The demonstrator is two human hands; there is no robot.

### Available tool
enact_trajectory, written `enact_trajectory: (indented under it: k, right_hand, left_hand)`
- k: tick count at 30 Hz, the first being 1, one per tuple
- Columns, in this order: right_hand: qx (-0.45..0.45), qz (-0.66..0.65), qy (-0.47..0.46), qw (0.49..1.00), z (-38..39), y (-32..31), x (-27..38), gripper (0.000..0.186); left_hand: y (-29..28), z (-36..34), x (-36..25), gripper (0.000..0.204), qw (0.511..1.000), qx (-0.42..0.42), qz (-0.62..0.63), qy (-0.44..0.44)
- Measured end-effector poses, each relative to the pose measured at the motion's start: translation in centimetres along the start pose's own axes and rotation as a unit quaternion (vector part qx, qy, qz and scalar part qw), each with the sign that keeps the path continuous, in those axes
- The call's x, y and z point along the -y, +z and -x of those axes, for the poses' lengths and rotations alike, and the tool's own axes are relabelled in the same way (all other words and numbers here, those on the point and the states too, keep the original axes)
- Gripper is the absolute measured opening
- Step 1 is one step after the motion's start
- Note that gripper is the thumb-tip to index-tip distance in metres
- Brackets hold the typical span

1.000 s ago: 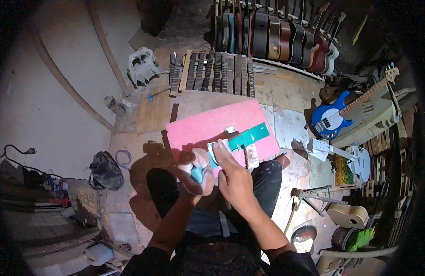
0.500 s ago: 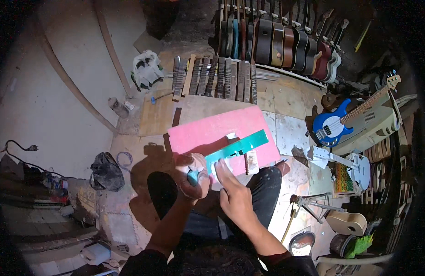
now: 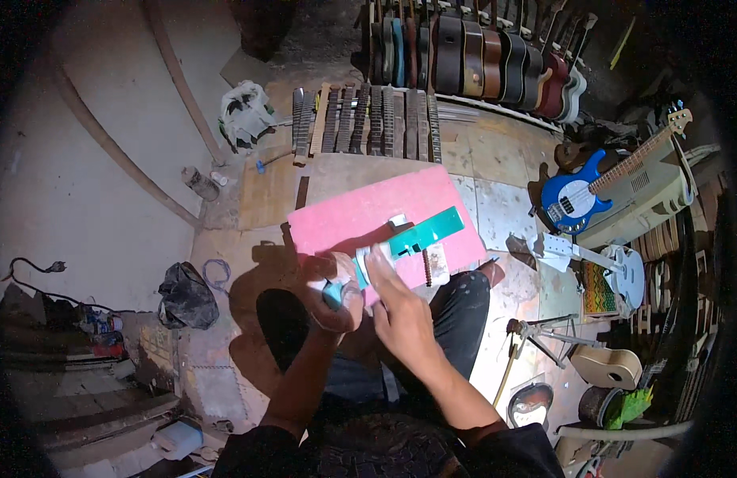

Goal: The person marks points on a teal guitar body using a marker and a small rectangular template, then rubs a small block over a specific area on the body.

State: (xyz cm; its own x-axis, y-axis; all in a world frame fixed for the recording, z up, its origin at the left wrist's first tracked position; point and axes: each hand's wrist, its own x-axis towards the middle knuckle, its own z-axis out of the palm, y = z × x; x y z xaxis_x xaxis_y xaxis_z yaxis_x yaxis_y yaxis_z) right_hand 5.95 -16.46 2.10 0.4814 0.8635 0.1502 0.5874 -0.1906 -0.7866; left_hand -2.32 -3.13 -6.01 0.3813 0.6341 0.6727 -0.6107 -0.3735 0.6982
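Observation:
My left hand (image 3: 333,307) is closed round the near end of a long teal piece (image 3: 436,229), which lies diagonally over a pink board (image 3: 336,219) at my lap. My right hand (image 3: 404,323) presses a white pad (image 3: 363,264) onto the teal piece beside my left hand, fingers partly curled and blurred at the tips. A small white block (image 3: 397,223) sits behind the teal piece. A pale block with a dark threaded rod (image 3: 435,267) is at its front right. The part of the teal piece under my hands is hidden.
Several guitar necks (image 3: 368,119) lie beyond the board, with a rack of guitars (image 3: 480,64) behind. A blue bass guitar (image 3: 575,199), a metal stand (image 3: 544,342) and an acoustic guitar body (image 3: 603,366) are to the right. A black bag (image 3: 185,295) lies left, near the wall.
My right hand and the white pad shifted back along the teal piece half a second ago and are now forward again. My left hand keeps its grip. The whole view has shifted slightly.

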Motion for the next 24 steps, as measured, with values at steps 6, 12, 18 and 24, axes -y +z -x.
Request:
enact_trajectory:
  k: [6, 12, 18, 24]
  right_hand:
    - [-0.041, 0.016, -0.045, 0.998, -1.0, 0.4, -1.0, 0.069]
    - [-0.004, -0.042, 0.006, 0.999, 1.6, 0.1, -0.3, 0.067]
    - [-0.002, -0.055, 0.025, 0.998, -0.6, -0.1, 0.3, 0.065]
    - [-0.015, -0.056, 0.000, 0.998, 0.4, -0.1, -0.2, 0.065]
  left_hand:
    - [0.3, -0.9, -1.0, 0.028, 0.994, -0.004, 0.091, -0.060]
    - [1.5, -2.3, -3.1, 0.033, 0.999, -0.015, -0.037, -0.029]
    - [1.9, -0.2, -1.7, 0.027, 0.994, -0.078, -0.014, -0.071]
    - [2.5, 0.0, -2.1, 0.031, 0.993, -0.103, -0.023, -0.053]
